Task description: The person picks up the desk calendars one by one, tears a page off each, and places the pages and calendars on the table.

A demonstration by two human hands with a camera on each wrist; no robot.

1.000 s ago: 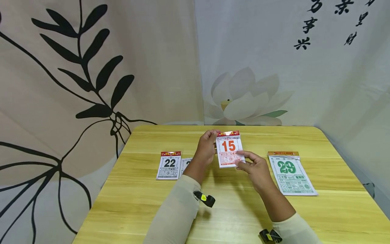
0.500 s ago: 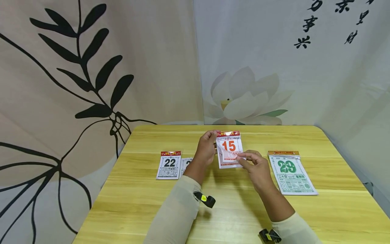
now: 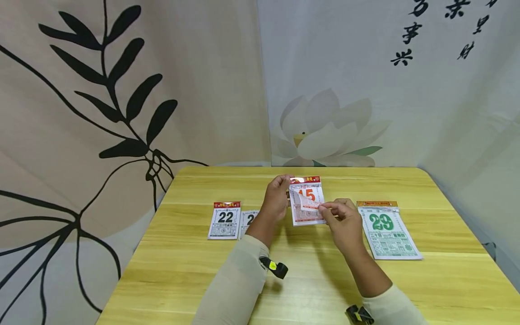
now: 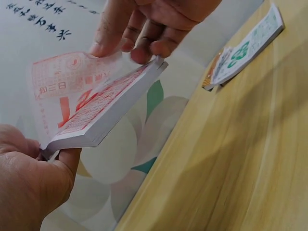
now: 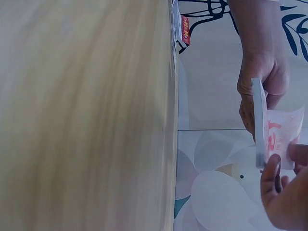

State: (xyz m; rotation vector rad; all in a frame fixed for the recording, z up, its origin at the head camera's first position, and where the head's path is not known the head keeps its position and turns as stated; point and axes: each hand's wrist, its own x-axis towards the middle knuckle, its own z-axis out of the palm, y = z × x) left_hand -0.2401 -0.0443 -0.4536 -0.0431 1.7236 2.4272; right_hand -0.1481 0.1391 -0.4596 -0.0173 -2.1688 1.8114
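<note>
A small tear-off calendar (image 3: 307, 220) with a red header and an orange 15 is held up above the table. My left hand (image 3: 276, 198) grips it by its upper left side. With thumb and fingertips, my right hand (image 3: 344, 221) pinches the lower right corner of the top sheet (image 3: 309, 204). This thin sheet curls up and away from the pad, and red print shows on the page beneath. In the left wrist view, the raised sheet (image 4: 62, 79) remains joined to the thick pad (image 4: 108, 113) near the left thumb.
On the wooden table (image 3: 308, 289), a calendar reading 22 (image 3: 225, 221) lies left beside a white printed page (image 3: 246, 222), partly hidden by the left arm. A larger calendar with a green 29 (image 3: 387, 234) lies right. A printed curtain (image 3: 219, 90) hangs behind.
The right hand has drawn the top sheet's lower corner upward off the pad, so the sheet now folds over part of the number. The left hand keeps its grip, almost still.
</note>
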